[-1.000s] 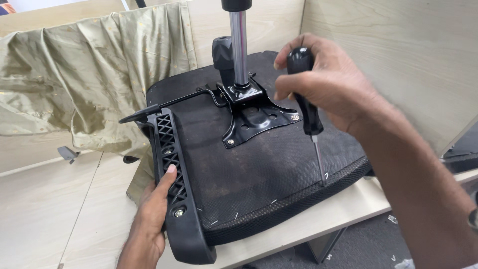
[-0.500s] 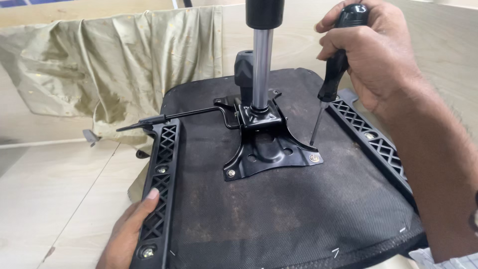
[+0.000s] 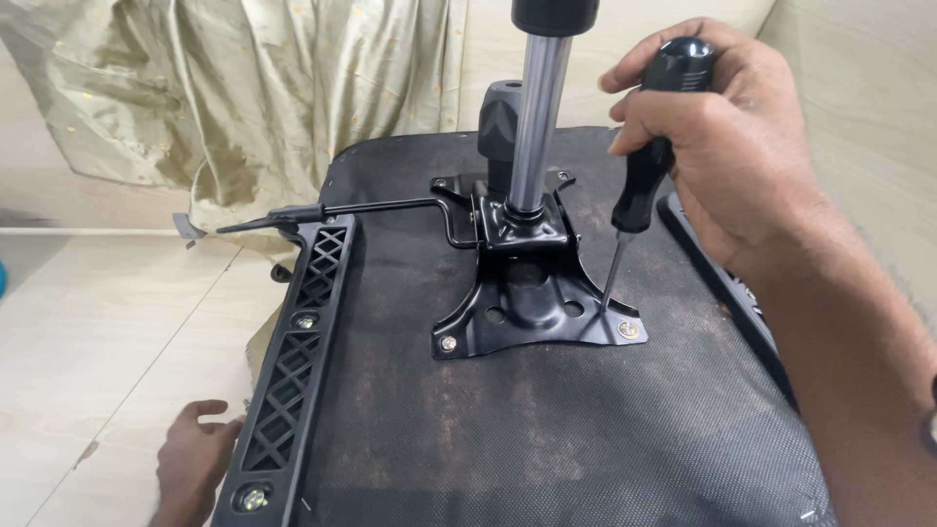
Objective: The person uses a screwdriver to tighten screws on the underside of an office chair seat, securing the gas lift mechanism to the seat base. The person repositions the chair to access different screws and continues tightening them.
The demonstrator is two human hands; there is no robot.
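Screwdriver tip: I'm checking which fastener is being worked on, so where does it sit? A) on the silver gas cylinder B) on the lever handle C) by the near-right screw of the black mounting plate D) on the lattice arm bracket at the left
C: the screwdriver, held in the right hand, has its tip down beside the near-right screw of the mounting plate.

A pale beige surface (image 3: 88, 342) with a faint wood grain fills the lower left, and thin seam lines run across it where its panels meet. Behind it, a crumpled olive-green cloth (image 3: 224, 107), stained darker in places and dotted with small gold specks, hangs in folds over a cream partition wall (image 3: 478, 49). Another plain cream panel (image 3: 869, 107) stands at the right, and soft, even light falls over everything without hard shadows.
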